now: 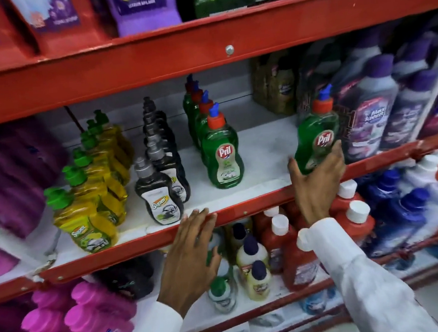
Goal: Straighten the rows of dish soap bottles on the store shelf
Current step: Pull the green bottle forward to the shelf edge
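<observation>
On the middle shelf (262, 186) stand three rows of dish soap bottles running front to back. The yellow ones with green caps (90, 219) are at the left, the dark ones with grey caps (159, 195) in the middle, and the green Pril ones with red caps (220, 149) right of them. A lone green Pril bottle (316, 136) stands tilted farther right, and my right hand (317, 183) grips its lower part. My left hand (191, 258) has its fingers spread, with the fingertips touching the red front lip of the shelf (130, 249).
Large purple-capped bottles (372, 115) crowd the shelf's right end, and purple pouches (9, 171) fill the left end. Below are pink bottles (93, 317), red bottles with white caps (349, 215) and blue bottles (402, 210). Pouches line the top shelf.
</observation>
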### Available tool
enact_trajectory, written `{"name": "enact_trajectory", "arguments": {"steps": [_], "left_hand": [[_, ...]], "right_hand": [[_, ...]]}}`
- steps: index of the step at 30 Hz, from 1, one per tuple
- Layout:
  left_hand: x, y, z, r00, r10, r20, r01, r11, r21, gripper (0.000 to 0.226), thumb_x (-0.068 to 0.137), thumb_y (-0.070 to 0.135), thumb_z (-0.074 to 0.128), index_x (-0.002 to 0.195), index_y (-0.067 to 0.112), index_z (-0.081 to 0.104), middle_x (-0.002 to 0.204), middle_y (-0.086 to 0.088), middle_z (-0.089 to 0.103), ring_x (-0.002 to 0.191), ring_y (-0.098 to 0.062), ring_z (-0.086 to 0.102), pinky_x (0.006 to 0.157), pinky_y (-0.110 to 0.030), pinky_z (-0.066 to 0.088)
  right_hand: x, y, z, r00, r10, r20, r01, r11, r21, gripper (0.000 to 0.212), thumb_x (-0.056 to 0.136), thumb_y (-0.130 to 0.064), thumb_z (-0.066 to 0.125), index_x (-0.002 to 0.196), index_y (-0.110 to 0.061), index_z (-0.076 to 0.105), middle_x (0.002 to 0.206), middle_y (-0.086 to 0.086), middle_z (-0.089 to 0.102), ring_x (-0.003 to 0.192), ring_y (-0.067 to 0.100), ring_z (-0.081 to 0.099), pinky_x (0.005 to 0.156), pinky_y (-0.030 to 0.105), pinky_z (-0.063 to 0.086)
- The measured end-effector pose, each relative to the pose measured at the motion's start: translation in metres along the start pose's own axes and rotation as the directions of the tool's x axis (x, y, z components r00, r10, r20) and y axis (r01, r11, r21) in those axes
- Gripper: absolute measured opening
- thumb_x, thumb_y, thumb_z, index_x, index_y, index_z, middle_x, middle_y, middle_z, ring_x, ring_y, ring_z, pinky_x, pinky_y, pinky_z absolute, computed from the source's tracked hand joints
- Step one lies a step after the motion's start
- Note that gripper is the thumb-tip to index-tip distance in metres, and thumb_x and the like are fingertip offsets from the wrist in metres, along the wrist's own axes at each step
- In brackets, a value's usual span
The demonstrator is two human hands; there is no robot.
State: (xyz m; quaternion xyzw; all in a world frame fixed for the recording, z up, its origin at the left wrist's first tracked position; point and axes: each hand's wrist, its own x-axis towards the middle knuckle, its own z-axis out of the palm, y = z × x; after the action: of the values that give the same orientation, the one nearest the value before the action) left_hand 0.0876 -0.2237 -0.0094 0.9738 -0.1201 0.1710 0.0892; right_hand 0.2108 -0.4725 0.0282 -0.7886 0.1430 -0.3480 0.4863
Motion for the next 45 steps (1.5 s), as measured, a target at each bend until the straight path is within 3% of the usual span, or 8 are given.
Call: {"name": "enact_trajectory", "arguments": {"steps": [4,9,23,27,32,36,40,45], "left_hand": [[-0.002,0.002,-0.005,1.000,-0.027,0.007,0.027,1.000,-0.012,0.073,0.083,0.032,0.064,0.148,0.017,0.034,0.154,-0.004,0.040,0.146,-0.020,0.031,0.123,-0.033,0.012],[-0.003,0.004,-0.007,0.998,-0.068,-0.008,0.068,0.997,-0.045,0.076,0.086,0.034,0.061,0.152,0.020,0.026,0.159,0.000,0.034,0.149,-0.015,0.023,0.124,-0.038,0.019],[-0.002,0.010,-0.017,0.996,-0.082,-0.042,0.077,0.991,-0.113,0.069,0.087,0.029,0.059,0.149,0.022,0.029,0.151,0.002,0.039,0.144,-0.016,0.029,0.121,-0.028,0.012],[0.002,0.015,-0.021,0.990,-0.125,-0.070,0.112,0.979,-0.172,0.059,0.089,0.028,0.054,0.146,0.023,0.037,0.149,0.001,0.046,0.140,-0.017,0.037,0.121,-0.034,0.027],[0.025,0.022,-0.027,0.945,-0.295,-0.141,0.222,0.895,-0.387,0.047,0.091,0.024,0.048,0.138,0.024,0.049,0.137,0.000,0.060,0.122,-0.013,0.056,0.106,-0.031,0.046],[0.056,0.026,-0.025,0.934,-0.339,-0.116,0.240,0.832,-0.500,0.052,0.089,0.020,0.062,0.139,0.020,0.048,0.131,0.002,0.065,0.116,-0.010,0.062,0.104,-0.030,0.049],[0.075,0.025,-0.021,0.905,-0.424,-0.030,0.310,0.707,-0.635,0.047,0.080,0.011,0.078,0.124,0.011,0.061,0.107,-0.002,0.076,0.088,-0.004,0.071,0.084,-0.021,0.058],[0.078,0.021,-0.012,0.890,-0.456,0.021,0.348,0.646,-0.680,0.046,0.082,0.011,0.078,0.125,0.013,0.060,0.115,0.000,0.072,0.097,0.000,0.069,0.089,-0.014,0.053]], "right_hand": [[0.020,0.000,0.000,1.000,0.013,-0.023,-0.012,0.998,0.065,0.081,0.079,-0.041,0.075,0.141,-0.006,0.036,0.140,0.019,0.048,0.129,0.036,0.047,0.109,0.051,0.042],[0.004,-0.025,-0.004,0.996,-0.092,-0.008,0.092,0.991,0.100,0.078,0.080,-0.037,0.076,0.135,0.001,0.037,0.131,0.022,0.046,0.122,0.036,0.046,0.103,0.040,0.040],[-0.077,-0.076,0.042,0.908,-0.243,0.341,0.245,0.969,0.040,0.081,0.075,-0.062,0.071,0.124,-0.005,0.041,0.119,0.012,0.051,0.111,0.027,0.049,0.093,0.046,0.050],[-0.074,-0.074,0.039,0.895,-0.215,0.391,0.215,0.976,0.045,0.091,0.068,-0.066,0.074,0.125,-0.004,0.039,0.120,0.013,0.050,0.113,0.028,0.048,0.094,0.039,0.049],[-0.053,-0.056,0.014,0.768,-0.185,0.613,0.102,0.981,0.168,0.089,0.069,-0.043,0.085,0.136,-0.011,0.036,0.126,0.001,0.048,0.115,0.017,0.052,0.101,0.033,0.048],[-0.019,-0.032,0.005,0.621,-0.261,0.739,0.153,0.965,0.211,0.054,0.084,-0.008,0.072,0.132,-0.019,0.052,0.119,-0.006,0.066,0.109,0.012,0.065,0.102,0.040,0.053],[-0.005,-0.024,0.012,0.560,-0.321,0.764,0.172,0.947,0.272,0.036,0.091,-0.009,0.066,0.126,-0.018,0.061,0.118,-0.003,0.072,0.109,0.008,0.068,0.099,0.039,0.055],[-0.001,-0.017,0.014,0.547,-0.331,0.769,0.119,0.940,0.320,0.034,0.091,-0.012,0.067,0.123,-0.020,0.061,0.114,-0.009,0.072,0.105,-0.004,0.066,0.092,0.025,0.057]]}}
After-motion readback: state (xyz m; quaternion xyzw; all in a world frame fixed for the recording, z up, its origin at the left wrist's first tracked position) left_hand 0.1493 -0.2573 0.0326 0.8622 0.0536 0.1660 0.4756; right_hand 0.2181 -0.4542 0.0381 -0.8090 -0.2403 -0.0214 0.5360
